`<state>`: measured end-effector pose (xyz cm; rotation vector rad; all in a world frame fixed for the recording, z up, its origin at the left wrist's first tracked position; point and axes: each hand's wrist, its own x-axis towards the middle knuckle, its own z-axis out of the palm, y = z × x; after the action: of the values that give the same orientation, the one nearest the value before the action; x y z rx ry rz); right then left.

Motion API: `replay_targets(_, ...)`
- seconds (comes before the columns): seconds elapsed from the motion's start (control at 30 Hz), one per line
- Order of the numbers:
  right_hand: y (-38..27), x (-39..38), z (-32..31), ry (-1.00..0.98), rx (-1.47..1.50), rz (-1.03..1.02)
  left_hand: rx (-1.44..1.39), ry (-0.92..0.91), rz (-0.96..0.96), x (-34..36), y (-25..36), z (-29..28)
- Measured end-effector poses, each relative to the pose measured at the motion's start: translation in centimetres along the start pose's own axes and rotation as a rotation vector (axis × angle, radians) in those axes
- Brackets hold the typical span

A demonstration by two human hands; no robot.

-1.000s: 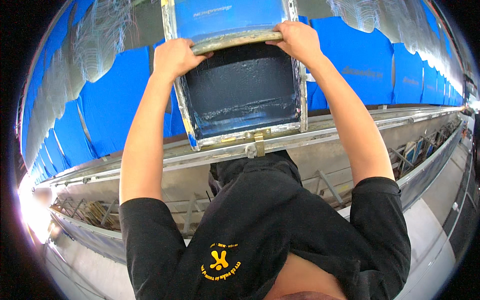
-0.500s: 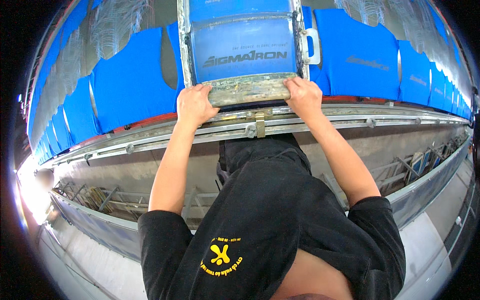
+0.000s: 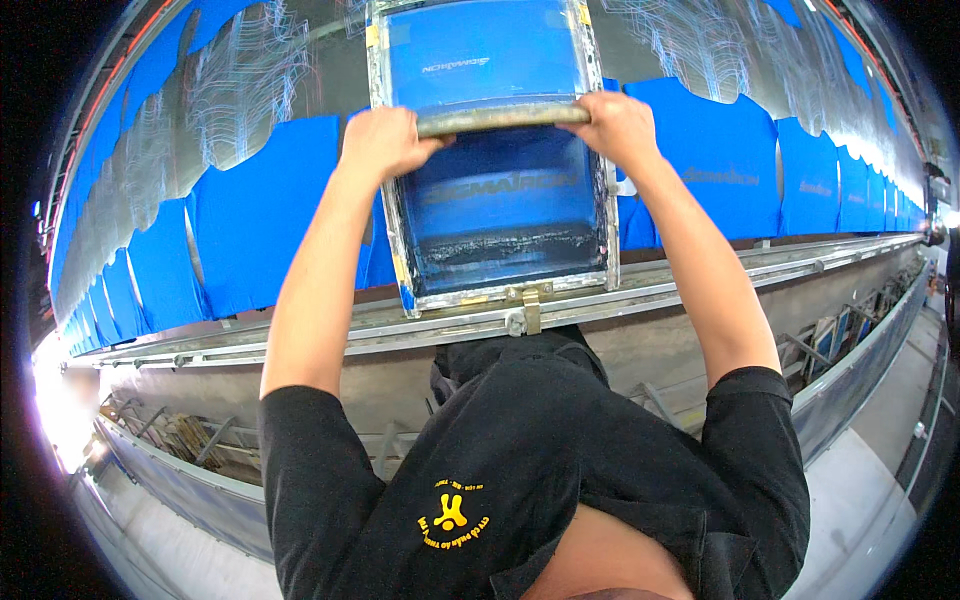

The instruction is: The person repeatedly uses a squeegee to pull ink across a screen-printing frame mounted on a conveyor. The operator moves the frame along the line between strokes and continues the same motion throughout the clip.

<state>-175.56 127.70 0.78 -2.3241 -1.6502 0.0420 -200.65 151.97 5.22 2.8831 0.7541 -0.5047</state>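
Note:
Both my hands grip a long, worn squeegee, one at each end. My left hand (image 3: pixel 388 143) is wrapped round its left end and my right hand (image 3: pixel 618 128) round its right end. The squeegee (image 3: pixel 500 118) lies across a screen-printing frame (image 3: pixel 608 215), about halfway up its length. Dark lettering shows through the blue-looking mesh (image 3: pixel 500 215) on the near side of the squeegee. A dark streak of ink (image 3: pixel 510 248) runs across the mesh close to the frame's near end. The squeegee's lower edge is hidden from me.
Blue cut fabric pieces (image 3: pixel 250 215) lie in a row along the table, left and right of the frame. A metal rail (image 3: pixel 450 335) with a brass-coloured clamp (image 3: pixel 532 310) runs along the near edge. Behind me is a low rack (image 3: pixel 210 435) holding frames.
Both hands have moved the squeegee away from me, from the frame's near end to about its middle. The squeegee has tipped, and the near mesh is now uncovered. My view has shifted too.

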Motion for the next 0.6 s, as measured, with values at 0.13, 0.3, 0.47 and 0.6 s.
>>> replay_targets(0.13, 1.4, 3.3, 2.9, -0.081, -0.038, 0.071, -0.060, -0.050, -0.061, 4.3, -0.9, 0.7)
replay_targets(0.3, 0.8, 2.2, 4.2, -0.024, -0.068, 0.127, -0.104, -0.021, -0.077, 4.1, -0.8, 2.3)
replay_targets(0.47, -0.4, 0.1, 4.4, -0.032, -0.081, 0.119, -0.111, -0.034, -0.117, 1.5, 0.2, 3.4)
replay_targets(0.6, -3.1, -9.1, 3.6, -0.039, -0.017, 0.099, -0.090, -0.061, -0.072, -6.2, 3.9, 6.1)
